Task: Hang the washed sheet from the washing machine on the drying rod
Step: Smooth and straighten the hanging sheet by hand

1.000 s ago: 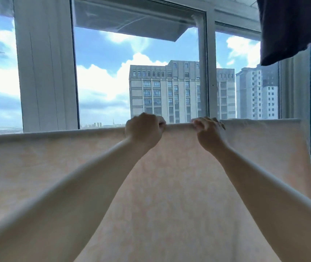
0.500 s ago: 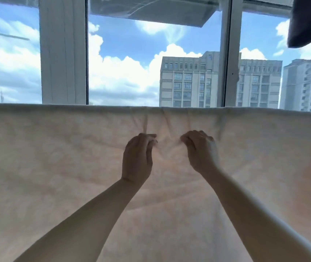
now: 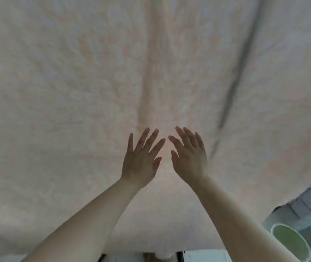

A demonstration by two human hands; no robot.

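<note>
Hands [image 3: 141,159] now lower, flat on sheet [image 3: 75,91]

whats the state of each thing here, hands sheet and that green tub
left hand: open, fingers spread, flat toward the sheet
right hand: open, fingers straight, beside the left
sheet: hanging spread, with long vertical creases
green tub: upright at lower right, contents not visible
</note>
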